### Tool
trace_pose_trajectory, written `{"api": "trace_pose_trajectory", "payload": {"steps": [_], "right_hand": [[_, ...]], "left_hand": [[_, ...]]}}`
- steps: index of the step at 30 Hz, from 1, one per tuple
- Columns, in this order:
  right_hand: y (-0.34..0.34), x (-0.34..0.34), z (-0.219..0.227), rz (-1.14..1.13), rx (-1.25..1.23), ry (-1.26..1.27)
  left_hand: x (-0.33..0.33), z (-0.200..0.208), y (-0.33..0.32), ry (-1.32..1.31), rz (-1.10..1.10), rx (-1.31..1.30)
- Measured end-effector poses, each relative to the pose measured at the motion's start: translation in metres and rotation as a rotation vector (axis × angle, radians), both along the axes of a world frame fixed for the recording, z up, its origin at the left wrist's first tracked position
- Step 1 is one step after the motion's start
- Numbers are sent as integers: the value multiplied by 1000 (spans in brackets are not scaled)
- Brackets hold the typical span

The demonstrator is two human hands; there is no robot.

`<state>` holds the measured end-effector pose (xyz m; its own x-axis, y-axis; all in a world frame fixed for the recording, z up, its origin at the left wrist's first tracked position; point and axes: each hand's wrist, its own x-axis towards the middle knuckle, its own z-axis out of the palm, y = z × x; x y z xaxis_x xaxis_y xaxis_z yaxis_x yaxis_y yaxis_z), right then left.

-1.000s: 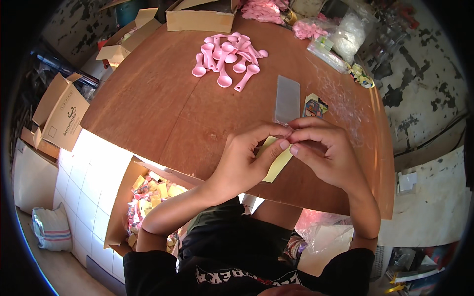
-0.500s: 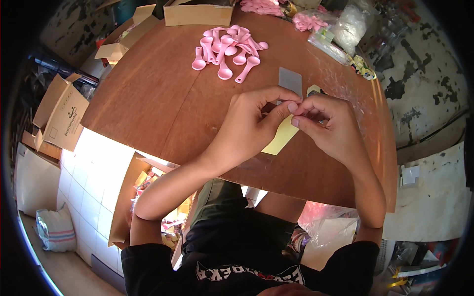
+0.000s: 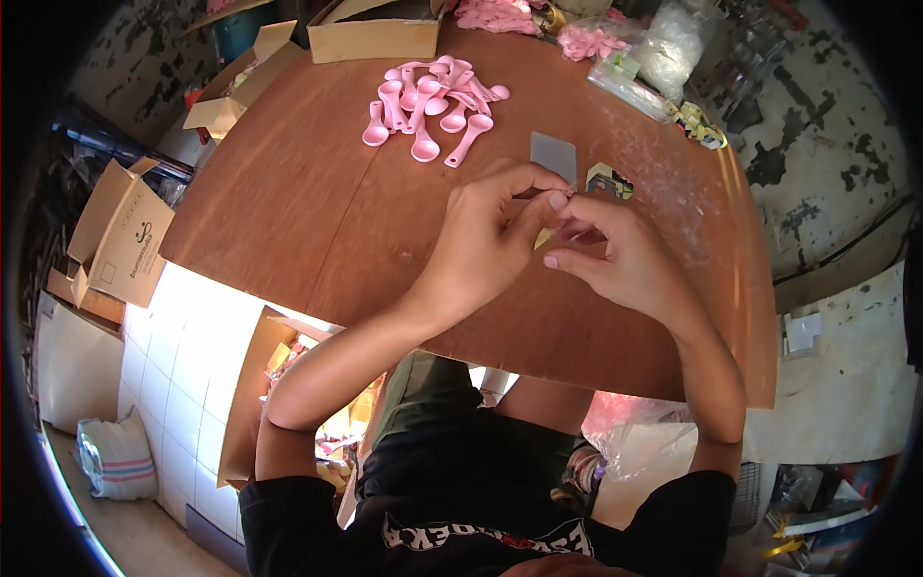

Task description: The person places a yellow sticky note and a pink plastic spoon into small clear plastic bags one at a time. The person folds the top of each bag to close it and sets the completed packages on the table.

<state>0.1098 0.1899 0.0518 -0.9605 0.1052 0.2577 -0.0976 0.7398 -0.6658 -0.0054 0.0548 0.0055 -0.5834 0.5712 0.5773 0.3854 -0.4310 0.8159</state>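
Note:
Over the right half of the brown table, my left hand (image 3: pixel 490 226) pinches thumb and forefinger together at something too small to make out. My right hand (image 3: pixel 615 250) meets it with bent fingertips, its thumb held apart below them. A sliver of yellow card (image 3: pixel 543 237) shows between the hands; the rest is hidden. Just beyond the fingers lie a grey flat rectangle (image 3: pixel 554 156) and a small dark printed card (image 3: pixel 608 181) with yellow on it. Farther off to the left sits a pile of pink measuring spoons (image 3: pixel 425 101).
The wooden table (image 3: pixel 279 192) curves around in front of me. At its far edge are a cardboard box (image 3: pixel 375 40), a bag of pink pieces (image 3: pixel 588 40) and clear plastic bags (image 3: pixel 673 58). More open cartons (image 3: pixel 125 231) stand at the left, and one filled box (image 3: pixel 255 404) below the table edge.
The long yellow strip under my hands is now mostly out of sight. My right thumb has come away from the left fingertips. The view has shifted slightly.

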Motion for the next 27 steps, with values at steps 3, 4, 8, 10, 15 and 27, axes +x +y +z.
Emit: {"api": "trace_pose_trajectory", "payload": {"steps": [3, 4, 8, 10, 15, 27], "right_hand": [[2, 2, 4, 12, -41, -75], [3, 2, 6, -10, 25, -139], [10, -1, -4, 145, 239, 70], [3, -3, -9, 144, 8, 42], [3, -13, -7, 221, 68, -32], [51, -148, -55, 59, 330, 33]], "left_hand": [[-1, 0, -2, -49, -31, -43], [0, 1, -4, -19, -62, -84], [1, -1, -6, 68, -72, -107], [1, -5, -9, 7, -97, -52], [5, 3, -37, -21, -7, -41], [-9, -49, -98, -279, 13, -316]]}}
